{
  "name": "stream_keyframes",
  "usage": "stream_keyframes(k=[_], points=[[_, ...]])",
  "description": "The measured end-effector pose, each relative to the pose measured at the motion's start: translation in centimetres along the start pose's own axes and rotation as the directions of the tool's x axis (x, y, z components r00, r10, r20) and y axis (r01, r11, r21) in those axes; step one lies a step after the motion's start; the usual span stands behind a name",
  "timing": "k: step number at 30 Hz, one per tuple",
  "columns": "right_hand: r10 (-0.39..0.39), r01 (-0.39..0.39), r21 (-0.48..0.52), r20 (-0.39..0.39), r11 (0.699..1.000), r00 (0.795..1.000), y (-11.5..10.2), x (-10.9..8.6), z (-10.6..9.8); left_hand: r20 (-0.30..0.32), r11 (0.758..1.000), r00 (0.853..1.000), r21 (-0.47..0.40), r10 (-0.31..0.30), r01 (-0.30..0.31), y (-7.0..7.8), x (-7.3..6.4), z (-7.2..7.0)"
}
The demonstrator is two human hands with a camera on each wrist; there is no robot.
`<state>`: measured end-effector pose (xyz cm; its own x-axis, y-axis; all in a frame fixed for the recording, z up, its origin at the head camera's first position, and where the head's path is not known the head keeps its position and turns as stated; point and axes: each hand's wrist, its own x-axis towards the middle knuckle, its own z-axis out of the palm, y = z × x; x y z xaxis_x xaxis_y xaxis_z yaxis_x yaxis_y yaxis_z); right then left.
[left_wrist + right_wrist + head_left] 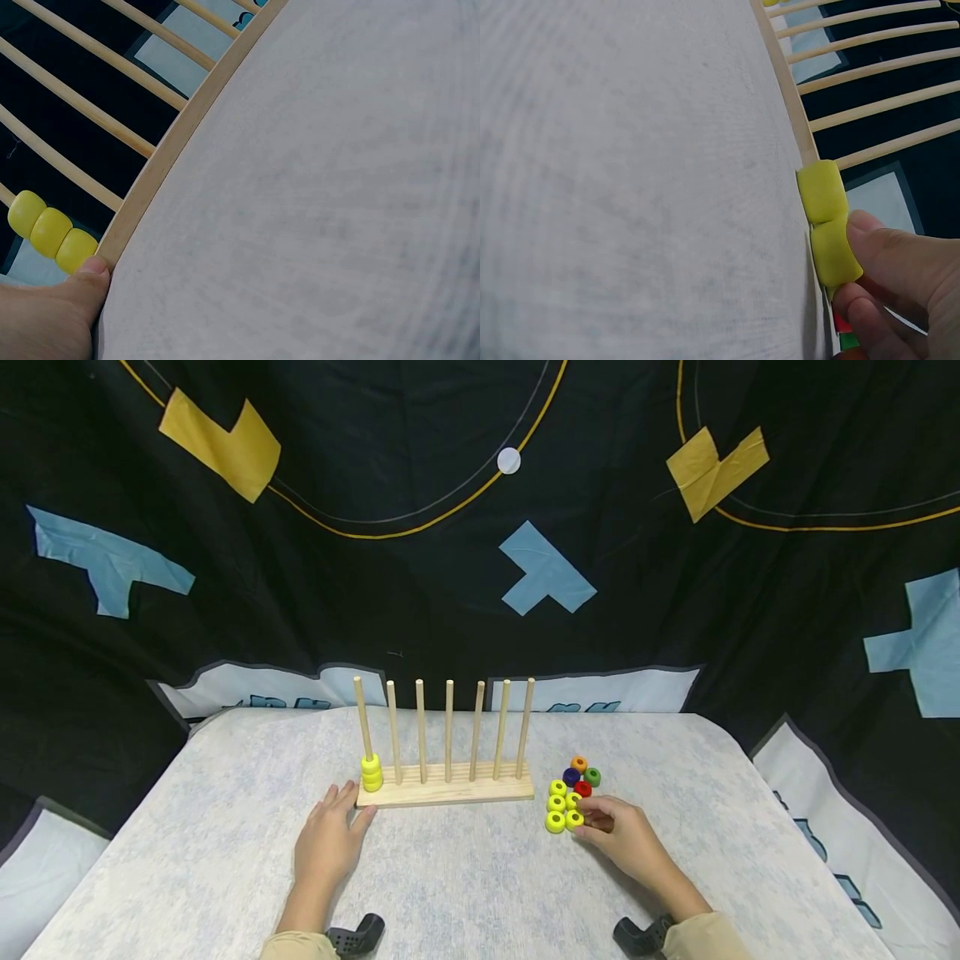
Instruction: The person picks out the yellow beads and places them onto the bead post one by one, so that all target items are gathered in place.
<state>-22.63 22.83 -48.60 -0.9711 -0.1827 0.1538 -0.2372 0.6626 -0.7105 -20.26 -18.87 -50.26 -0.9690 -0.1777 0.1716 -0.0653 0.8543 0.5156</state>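
My left hand (330, 839) rests at the left end of a wooden peg rack (450, 791), its thumb (93, 271) against the front corner and its fingers fairly straight beside the end. Three yellow beads (372, 774) are stacked on the leftmost peg (363, 718), just above that thumb in the left wrist view. To the right of the rack, my right hand (626, 839) pinches a yellow bead (835, 253) between thumb and fingers, low at the table. Another yellow bead (823, 191) sits right against it in the right wrist view.
More yellow beads (557, 803) lie in short rows beside the pinched one. Behind them are a red bead (582, 788), a dark blue bead (572, 777), a green bead (592, 777) and an orange bead (579, 764). A black curtain (420, 610) hangs behind the table (465, 885).
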Motion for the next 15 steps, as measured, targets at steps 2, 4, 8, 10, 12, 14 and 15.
stream_keyframes(k=[2,4,8,10,12,14,15], points=[[0.002,-0.002,0.003,0.0,1.0,1.0,0.1,-0.04,0.01,-0.008,1.0,1.0,0.002,0.004,-0.004,-0.03,0.03,0.08],[0.003,-0.003,0.002,0.004,1.0,1.0,0.16,-0.08,0.0,-0.012,1.0,1.0,0.003,0.008,-0.008,-0.08,0.06,0.17],[-0.003,0.003,-0.007,0.025,1.0,1.0,0.16,-0.17,0.01,-0.007,1.0,1.0,-0.003,0.006,-0.006,-0.13,0.06,0.24],[-0.004,0.004,-0.009,0.036,1.0,0.999,0.11,-0.21,0.04,-0.004,1.0,1.0,-0.005,0.004,-0.004,-0.12,0.06,0.22],[-0.003,0.004,-0.011,0.042,1.0,0.999,0.07,-0.24,0.09,-0.001,1.0,1.0,-0.006,0.001,-0.001,-0.11,0.08,0.19],[0.003,-0.002,-0.011,0.044,1.0,0.999,0.02,-0.25,0.16,0.0,1.0,1.0,-0.005,0.001,-0.001,-0.1,0.12,0.15],[0.006,-0.005,-0.01,0.044,1.0,0.999,-0.01,-0.26,0.19,-0.001,1.0,1.0,-0.005,0.001,-0.001,-0.09,0.14,0.12]])
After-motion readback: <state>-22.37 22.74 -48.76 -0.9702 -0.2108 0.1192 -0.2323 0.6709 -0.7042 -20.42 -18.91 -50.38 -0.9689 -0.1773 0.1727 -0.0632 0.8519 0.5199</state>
